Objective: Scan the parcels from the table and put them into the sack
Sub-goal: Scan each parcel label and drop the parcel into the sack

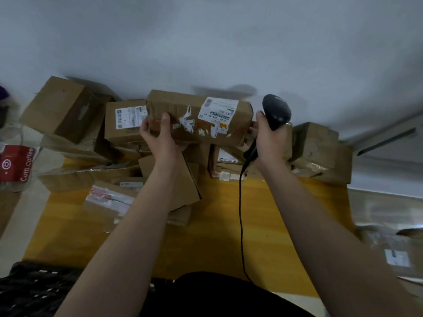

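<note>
Left hand (160, 133) grips long parcel (183, 106) by its left end, thumb on top, holding it above pile (123, 124) on table (217, 225). Right hand (267, 133) is wrapped round scanner (277, 108); its fingertips seem to brace parcel's right end. Barcode label (218, 110) faces up, just beside scanner head. To do it well: tip scanner nose onto barcode, hold parcel steady, keep cable (240, 202) off the boxes. Sack can't be made out; find it before dropping.

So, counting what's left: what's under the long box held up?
Under the long box, cardboard parcels sit on the yellow table; the box and left hand cover part of them.
</note>
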